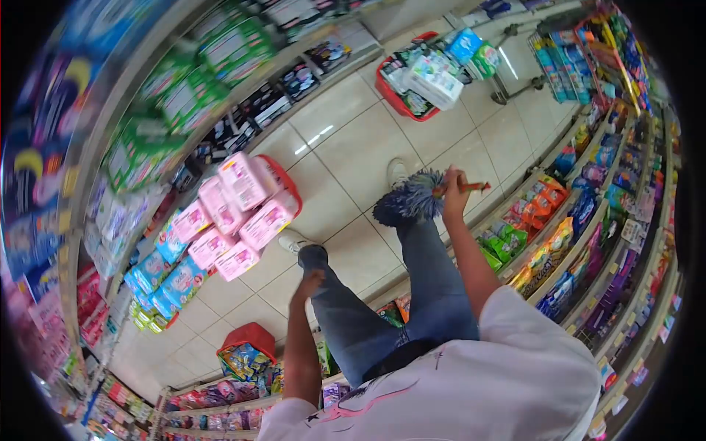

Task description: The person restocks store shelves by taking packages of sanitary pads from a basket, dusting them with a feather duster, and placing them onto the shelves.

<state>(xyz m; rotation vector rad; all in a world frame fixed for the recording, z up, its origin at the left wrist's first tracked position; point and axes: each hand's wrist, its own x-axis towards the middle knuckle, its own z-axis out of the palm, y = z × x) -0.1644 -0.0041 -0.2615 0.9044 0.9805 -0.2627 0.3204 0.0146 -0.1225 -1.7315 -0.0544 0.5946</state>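
My right hand [456, 192] is wrapped round the reddish handle of a duster. The duster's fluffy blue-grey head [412, 197] hangs in front of my right leg, above the tiled floor. My left hand [310, 284] is by my left knee with its fingers curled in, and nothing shows in it. Nearest to that hand, to its left, are stacked pink packs [239, 202] on the floor, partly over a red basket [283, 184].
Shelves of packaged goods [169, 95] curve along the left, and more shelves [566, 242] run along the right. On the floor stand a filled red basket [384, 87] ahead, blue packs [180, 283] and another red basket [246, 335] at lower left.
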